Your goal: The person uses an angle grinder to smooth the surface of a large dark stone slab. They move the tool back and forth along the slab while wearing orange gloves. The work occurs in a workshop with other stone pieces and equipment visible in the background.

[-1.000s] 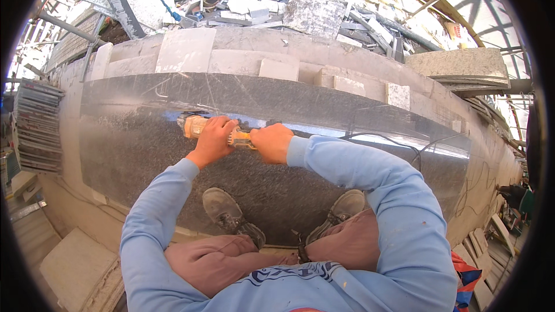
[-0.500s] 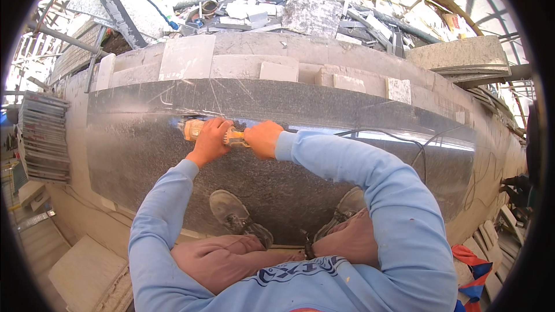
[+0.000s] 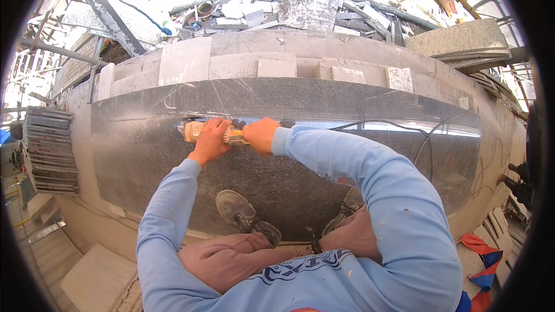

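Note:
A large dark speckled stone slab lies flat beneath me, with a straight pale line running along it. On that line rests an orange angle grinder, its disc side hidden from me. My left hand wraps round the front part of the tool's body. Closed on its rear end is my right hand. A dark cable trails from the right hand's side across the slab. Pale dust hazes the stone left of the grinder. My shoes are on the slab, below the tool.
Pale stone blocks line the slab's far edge. Beyond them lies a heap of broken stone offcuts. Stacked strips stand at the left. A red and blue cloth lies at lower right. Another person's dark shoes show at the right rim.
The whole view has shifted slightly, with nearby slab and legs now a little further right. Both hands keep hold of the grinder at about the same place on the line.

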Demonstrator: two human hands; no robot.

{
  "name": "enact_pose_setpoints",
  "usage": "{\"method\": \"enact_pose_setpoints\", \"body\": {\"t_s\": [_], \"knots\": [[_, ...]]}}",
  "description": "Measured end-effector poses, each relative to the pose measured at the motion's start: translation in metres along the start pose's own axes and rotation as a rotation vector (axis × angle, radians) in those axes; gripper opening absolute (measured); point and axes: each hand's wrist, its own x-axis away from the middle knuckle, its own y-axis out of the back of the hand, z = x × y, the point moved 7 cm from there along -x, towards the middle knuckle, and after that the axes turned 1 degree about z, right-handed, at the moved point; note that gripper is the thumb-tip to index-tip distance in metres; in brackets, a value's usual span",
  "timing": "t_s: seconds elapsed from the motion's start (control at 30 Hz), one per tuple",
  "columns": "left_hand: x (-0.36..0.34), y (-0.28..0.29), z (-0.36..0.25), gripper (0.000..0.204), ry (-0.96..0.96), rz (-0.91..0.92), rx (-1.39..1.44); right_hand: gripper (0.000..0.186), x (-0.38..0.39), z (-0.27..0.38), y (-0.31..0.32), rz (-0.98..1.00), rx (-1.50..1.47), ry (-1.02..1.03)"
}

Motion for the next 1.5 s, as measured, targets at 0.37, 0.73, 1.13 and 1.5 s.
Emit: {"method": "enact_pose_setpoints", "body": {"t_s": [0.37, 0.73, 1.13, 1.5], "knots": [[-0.004, -0.001, -0.037, 0.069, -0.035, -0.028, 0.019, 0.026, 0.039, -0.003, 0.011, 0.051, -0.012, -0.031], [0.003, 0.002, -0.011, 0.068, -0.012, -0.027, 0.004, 0.03, 0.011, 0.004, 0.006, 0.04, 0.011, 0.012], [-0.003, -0.004, -0.037, 0.072, -0.019, -0.027, 0.009, 0.027, 0.037, -0.005, 0.002, -0.006, 0.023, 0.005], [-0.003, -0.001, -0.032, 0.068, -0.043, -0.051, 0.027, 0.027, 0.031, 0.0, 0.005, 0.042, 0.033, -0.008]]}}
